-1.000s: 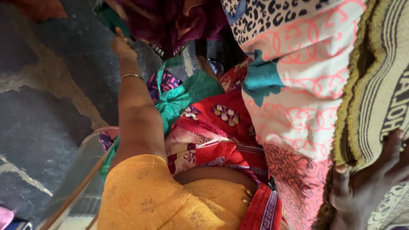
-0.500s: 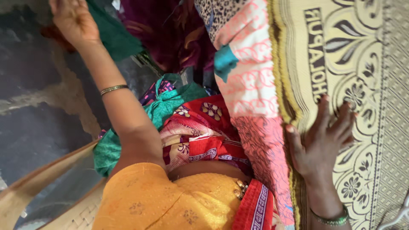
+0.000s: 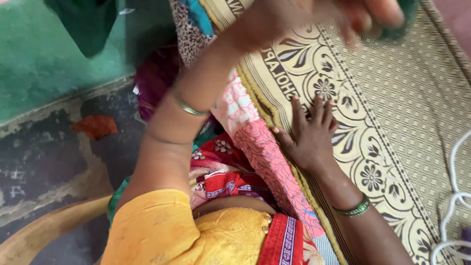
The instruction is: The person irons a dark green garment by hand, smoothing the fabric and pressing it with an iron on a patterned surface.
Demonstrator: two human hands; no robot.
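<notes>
Your right hand (image 3: 310, 135) lies flat, fingers spread and gripping nothing, on the woven mat (image 3: 392, 98), near the mat's left edge; the patterned border runs directly under the fingertips. Just left of this hand, touching its thumb side, lies the pink printed cloth (image 3: 265, 157). Your left hand (image 3: 314, 17) is raised at the far edge of the view, blurred; whether its fingers are closed on anything cannot be told. One mat, one pink cloth and two hands are visible. Each wrist carries one bangle: a metal one on the left (image 3: 189, 107), a green one on the right (image 3: 354, 210). A white cord (image 3: 454, 206) lies on the mat, far right.
</notes>
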